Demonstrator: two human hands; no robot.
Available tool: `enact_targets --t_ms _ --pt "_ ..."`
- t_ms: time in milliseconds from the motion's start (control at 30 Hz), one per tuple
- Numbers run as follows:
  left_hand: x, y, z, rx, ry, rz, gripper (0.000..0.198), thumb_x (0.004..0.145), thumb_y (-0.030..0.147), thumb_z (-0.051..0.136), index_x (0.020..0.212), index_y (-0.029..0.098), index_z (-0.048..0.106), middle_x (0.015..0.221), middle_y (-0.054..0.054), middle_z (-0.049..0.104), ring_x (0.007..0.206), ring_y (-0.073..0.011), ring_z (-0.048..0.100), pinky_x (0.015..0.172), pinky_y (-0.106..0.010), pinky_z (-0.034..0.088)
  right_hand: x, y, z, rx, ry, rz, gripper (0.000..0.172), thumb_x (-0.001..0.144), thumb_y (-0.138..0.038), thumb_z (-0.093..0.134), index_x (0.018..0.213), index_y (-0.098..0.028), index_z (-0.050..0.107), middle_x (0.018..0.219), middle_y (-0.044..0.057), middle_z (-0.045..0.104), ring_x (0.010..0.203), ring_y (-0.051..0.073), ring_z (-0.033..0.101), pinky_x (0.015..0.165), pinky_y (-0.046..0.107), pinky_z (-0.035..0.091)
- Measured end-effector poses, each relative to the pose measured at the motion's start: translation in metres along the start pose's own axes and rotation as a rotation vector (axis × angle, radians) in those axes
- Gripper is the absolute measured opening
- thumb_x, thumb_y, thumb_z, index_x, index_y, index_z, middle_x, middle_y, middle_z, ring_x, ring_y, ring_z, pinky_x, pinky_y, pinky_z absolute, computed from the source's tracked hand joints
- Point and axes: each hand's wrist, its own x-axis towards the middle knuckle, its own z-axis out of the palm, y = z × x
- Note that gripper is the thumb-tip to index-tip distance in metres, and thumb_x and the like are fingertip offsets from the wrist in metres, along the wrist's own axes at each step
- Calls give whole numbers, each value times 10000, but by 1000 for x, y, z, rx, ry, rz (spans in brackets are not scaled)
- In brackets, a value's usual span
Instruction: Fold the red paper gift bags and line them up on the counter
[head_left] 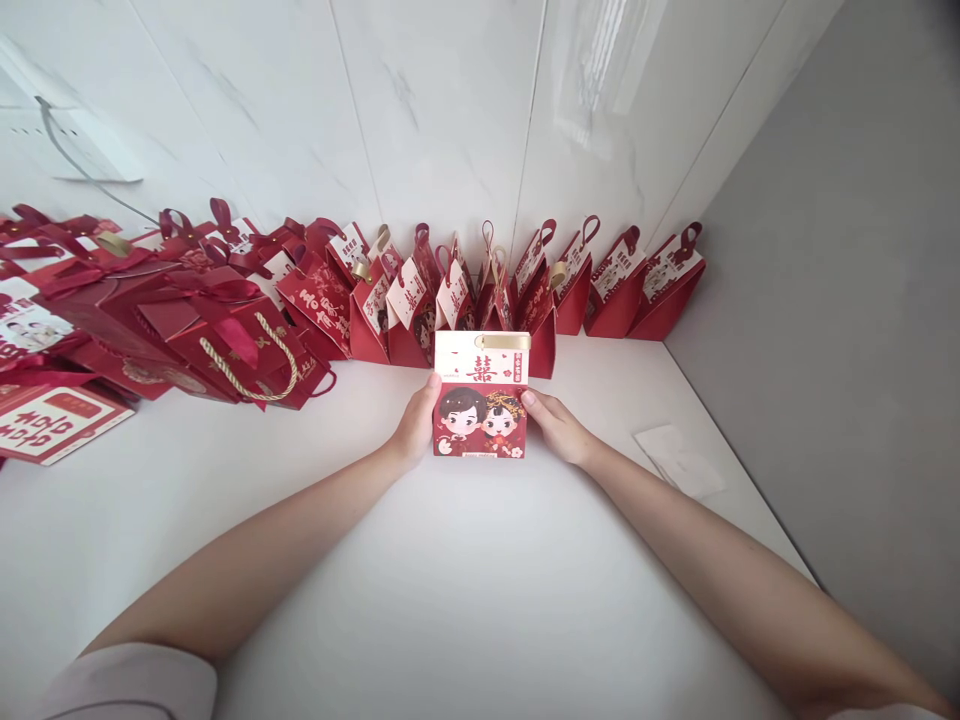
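A red and white gift box (480, 415) with two cartoon figures on its front and a gold ribbon loop (502, 342) at its top is held between my two hands. My left hand (418, 420) grips its left side, thumb at the edge. On the opposite side, my right hand (555, 425) clasps the box with its thumb near the front edge. The fingers behind the box are hidden. Just beyond it, a row of similar red gift boxes (412, 340) with ribbon loops stands along the wall.
Red gift bags (225, 340), one with a gold rope handle, crowd the left of the white table (480, 590). A flat white packet (679, 460) lies to the right. A marbled wall (442, 110) and a grey panel (840, 300) border the table. A cable (82, 170) runs at upper left.
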Motion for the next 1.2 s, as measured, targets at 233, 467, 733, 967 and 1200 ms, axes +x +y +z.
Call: enact_targets --t_ms 233,467,733,967,1200 --pt "-1 2 3 -4 -14 -15 638 820 697 486 1099 161 692 1177 -110 677 1114 -336 620 915 -432 525 1 0 0 -5 11 5 547 936 -617 372 1268 -251 605 1299 23 629 1217 267 562 1071 431 408" --pt "-1 2 3 -2 -11 -22 670 812 718 473 1099 154 693 1159 -124 682 1091 -352 630 920 -463 521 0 0 1 6 9 5 549 933 -623 373 1262 -253 609 1282 23 640 1213 267 565 1075 433 404" --pt "-2 4 4 2 -24 -21 633 830 691 476 1097 160 693 1176 -112 677 1093 -342 630 904 -442 530 0 0 0 2 6 8 543 940 -613 367 1261 -249 610 1298 21 629 1219 265 560 1075 427 403" --pt "-1 2 2 2 -10 1 614 839 678 477 1115 170 684 1220 -104 655 1128 -332 612 952 -437 506 0 0 1 7 9 0 528 945 -602 369 1272 -259 602 1303 17 625 1222 265 559 1078 433 399" --pt "-1 1 2 -7 -12 -5 623 829 686 484 1128 175 678 1212 -101 660 1121 -327 618 949 -432 506 0 -1 1 -3 12 -4 545 938 -616 366 1272 -257 603 1297 15 629 1217 268 561 1070 431 408"
